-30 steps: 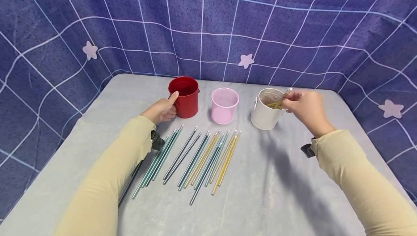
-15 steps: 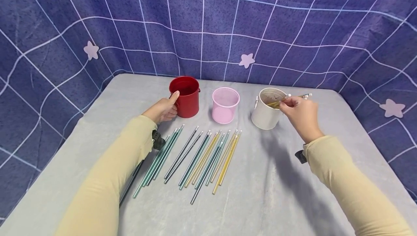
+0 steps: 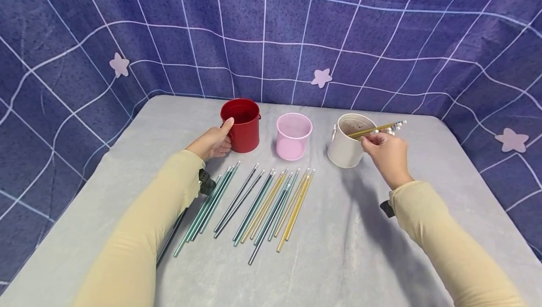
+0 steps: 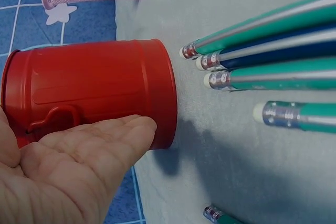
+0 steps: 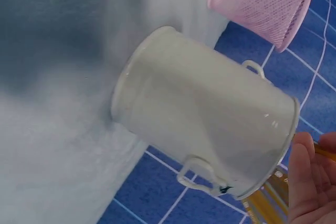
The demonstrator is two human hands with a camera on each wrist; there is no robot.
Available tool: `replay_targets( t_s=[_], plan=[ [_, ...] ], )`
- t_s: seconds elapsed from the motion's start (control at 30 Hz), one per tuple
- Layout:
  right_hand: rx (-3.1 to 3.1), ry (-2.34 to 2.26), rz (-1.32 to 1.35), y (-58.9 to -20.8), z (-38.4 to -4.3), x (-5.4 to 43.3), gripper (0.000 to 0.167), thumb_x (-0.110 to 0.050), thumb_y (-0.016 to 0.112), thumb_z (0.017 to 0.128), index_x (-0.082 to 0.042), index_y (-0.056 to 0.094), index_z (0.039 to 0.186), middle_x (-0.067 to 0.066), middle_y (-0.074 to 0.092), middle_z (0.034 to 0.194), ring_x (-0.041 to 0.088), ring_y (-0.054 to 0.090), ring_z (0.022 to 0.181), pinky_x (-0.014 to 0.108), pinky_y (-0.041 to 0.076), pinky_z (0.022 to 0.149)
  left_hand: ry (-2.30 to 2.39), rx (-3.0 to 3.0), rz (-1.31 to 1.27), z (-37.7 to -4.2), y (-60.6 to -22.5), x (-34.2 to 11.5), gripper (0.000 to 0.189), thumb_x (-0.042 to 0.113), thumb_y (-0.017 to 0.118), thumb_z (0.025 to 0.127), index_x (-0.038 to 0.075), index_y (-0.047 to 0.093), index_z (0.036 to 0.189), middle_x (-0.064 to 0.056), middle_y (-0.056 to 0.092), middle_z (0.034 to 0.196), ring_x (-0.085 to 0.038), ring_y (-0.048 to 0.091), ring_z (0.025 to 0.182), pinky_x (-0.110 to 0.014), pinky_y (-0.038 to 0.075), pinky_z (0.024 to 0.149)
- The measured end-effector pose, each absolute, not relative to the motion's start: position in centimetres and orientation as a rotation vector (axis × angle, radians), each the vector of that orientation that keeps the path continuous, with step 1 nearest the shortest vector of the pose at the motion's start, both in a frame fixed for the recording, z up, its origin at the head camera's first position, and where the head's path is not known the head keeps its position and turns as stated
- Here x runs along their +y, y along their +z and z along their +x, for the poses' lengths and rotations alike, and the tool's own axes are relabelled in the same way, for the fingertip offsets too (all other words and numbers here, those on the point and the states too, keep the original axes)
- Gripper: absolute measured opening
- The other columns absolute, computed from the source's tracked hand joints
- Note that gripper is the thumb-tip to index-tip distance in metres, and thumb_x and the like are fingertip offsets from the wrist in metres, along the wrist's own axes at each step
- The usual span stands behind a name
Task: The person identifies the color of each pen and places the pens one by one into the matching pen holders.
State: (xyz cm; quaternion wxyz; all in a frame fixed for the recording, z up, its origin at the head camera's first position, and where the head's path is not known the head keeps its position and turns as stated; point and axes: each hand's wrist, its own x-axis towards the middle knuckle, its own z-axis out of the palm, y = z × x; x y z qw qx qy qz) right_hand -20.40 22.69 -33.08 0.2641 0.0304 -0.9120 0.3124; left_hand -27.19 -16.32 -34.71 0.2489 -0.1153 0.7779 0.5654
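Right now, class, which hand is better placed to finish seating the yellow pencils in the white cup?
The right hand, probably: it already pinches the yellow pencils, which rest across the rim of the white cup. The left hand rests against the red cup, further away.

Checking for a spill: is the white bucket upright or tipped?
Upright. The white bucket stands on its base, mouth up, yellow pencils leaning over its rim.
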Motion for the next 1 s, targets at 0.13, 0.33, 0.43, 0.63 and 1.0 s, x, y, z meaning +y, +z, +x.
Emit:
replay_targets(
  t_s=[0.13,0.33,0.43,0.63,1.0],
  plan=[
    [-2.500,0.868,0.026,-33.2,-20.6,23.0,0.020,-0.012,0.062,0.083,0.002,0.073,0.077,0.014,0.070,0.070,-0.020,0.039,0.051,0.013,0.034,0.050,1.543,2.122,-0.323,-27.2,-34.6,-16.3,0.088,0.057,0.023,0.099,-0.021,0.023,0.139,-0.034,0.031,0.145,-0.042,0.034,0.134,-0.046,0.030,0.109],
    [-2.502,0.886,0.040,-33.2,-20.6,23.4,0.022,-0.014,0.063,0.083,0.004,0.073,0.077,0.015,0.070,0.068,-0.022,0.039,0.048,0.014,0.033,0.048,1.542,2.125,-0.333,-27.1,-34.5,-16.3,0.088,0.057,0.023,0.099,-0.021,0.024,0.139,-0.034,0.032,0.145,-0.041,0.035,0.134,-0.046,0.030,0.109],
    [-2.529,0.874,0.056,-33.2,-20.5,23.7,0.023,-0.015,0.063,0.084,0.005,0.073,0.078,0.014,0.069,0.065,-0.019,0.040,0.048,0.016,0.034,0.048,1.549,2.116,-0.319,-27.0,-34.5,-16.3,0.088,0.057,0.022,0.099,-0.021,0.022,0.140,-0.034,0.030,0.145,-0.041,0.034,0.135,-0.046,0.029,0.110],
    [-2.604,0.941,0.082,-33.7,-20.2,24.0,0.021,-0.012,0.063,0.086,0.007,0.072,0.083,0.014,0.068,0.064,-0.012,0.047,0.047,0.015,0.037,0.046,1.554,2.109,-0.313,-27.0,-34.6,-16.2,0.088,0.057,0.023,0.099,-0.021,0.022,0.140,-0.034,0.030,0.145,-0.041,0.033,0.135,-0.047,0.029,0.110],
    [-2.982,0.921,0.400,-37.0,-18.1,19.6,0.024,-0.012,0.059,0.091,0.003,0.070,0.076,-0.001,0.057,0.052,0.006,0.050,0.047,0.027,0.043,0.050,1.537,2.141,-0.328,-27.2,-34.7,-16.2,0.087,0.057,0.023,0.099,-0.021,0.027,0.138,-0.034,0.034,0.143,-0.041,0.037,0.133,-0.046,0.032,0.109]
  ],
)
